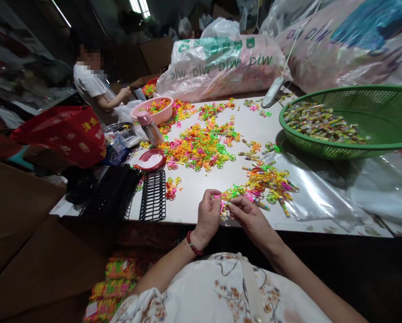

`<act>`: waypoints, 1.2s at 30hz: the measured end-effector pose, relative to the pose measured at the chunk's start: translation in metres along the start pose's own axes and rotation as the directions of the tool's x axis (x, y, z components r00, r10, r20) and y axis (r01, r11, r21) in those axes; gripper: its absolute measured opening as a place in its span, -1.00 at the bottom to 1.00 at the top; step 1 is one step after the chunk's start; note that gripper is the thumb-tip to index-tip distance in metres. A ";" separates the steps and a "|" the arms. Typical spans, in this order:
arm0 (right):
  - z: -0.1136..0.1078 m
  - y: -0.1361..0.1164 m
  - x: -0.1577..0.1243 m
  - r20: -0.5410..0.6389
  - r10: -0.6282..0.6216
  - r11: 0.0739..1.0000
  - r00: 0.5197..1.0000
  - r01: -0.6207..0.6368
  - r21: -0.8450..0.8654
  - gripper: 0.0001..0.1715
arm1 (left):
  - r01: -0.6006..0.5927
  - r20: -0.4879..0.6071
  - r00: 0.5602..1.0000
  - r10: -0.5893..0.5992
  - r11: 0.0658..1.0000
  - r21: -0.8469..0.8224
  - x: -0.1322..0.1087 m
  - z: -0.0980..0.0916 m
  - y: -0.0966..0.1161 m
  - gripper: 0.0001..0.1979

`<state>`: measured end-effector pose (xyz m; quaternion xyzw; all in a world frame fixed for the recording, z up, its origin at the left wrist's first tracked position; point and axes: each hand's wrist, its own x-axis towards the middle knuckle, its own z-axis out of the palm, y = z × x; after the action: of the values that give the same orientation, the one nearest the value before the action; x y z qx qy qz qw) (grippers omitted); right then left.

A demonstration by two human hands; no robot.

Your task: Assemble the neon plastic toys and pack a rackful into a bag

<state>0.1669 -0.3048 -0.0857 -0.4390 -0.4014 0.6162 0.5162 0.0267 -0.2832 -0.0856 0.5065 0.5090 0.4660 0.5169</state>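
Observation:
My left hand (pixel 208 212), with a red bead bracelet (pixel 194 244) at its wrist, pinches a small pink plastic piece (pixel 223 204) near the table's front edge. Close beside it, the fingers of my right hand (pixel 249 217) are pinched together at the same small piece; its exact shape is partly hidden by the fingers. Just beyond my right hand lies a pile of bright plastic toys with patterned sticks (pixel 266 181). Farther back spreads a larger heap of loose yellow, orange, green and pink plastic pieces (pixel 201 146).
A green basket (pixel 352 150) holding small wrapped sticks stands at the right, beside clear plastic bags (pixel 318 193). Left are black racks (pixel 152 195), a red basket (pixel 151 168), a bottle (pixel 150 128) and a pink basin (pixel 165 115). Another person (pixel 94 85) works at the far left.

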 end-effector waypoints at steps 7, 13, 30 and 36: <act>0.001 -0.005 -0.002 0.026 -0.176 0.946 0.984 0.176 -0.271 -0.73 | -0.043 -0.037 0.998 0.047 0.993 0.108 -0.001 -0.002 0.004 -0.86; 0.006 -0.014 -0.002 0.075 -0.165 0.916 0.983 0.181 -0.359 -0.74 | -0.061 -0.079 0.994 0.076 0.984 0.169 -0.003 -0.005 -0.003 -0.84; 0.002 -0.022 -0.008 0.126 -0.084 0.875 0.989 0.133 -0.466 -0.75 | -0.051 -0.005 0.999 0.052 0.996 0.067 -0.002 -0.002 -0.007 -0.88; 0.007 -0.018 -0.013 0.180 -0.161 0.741 0.970 0.240 -0.628 -0.74 | -0.034 0.055 0.998 0.027 0.991 0.128 -0.006 -0.008 0.001 -0.82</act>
<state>0.1665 -0.3152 -0.0648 -0.5080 -0.6622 0.4052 0.3732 0.0181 -0.2883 -0.0839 0.5588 0.5163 0.4261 0.4895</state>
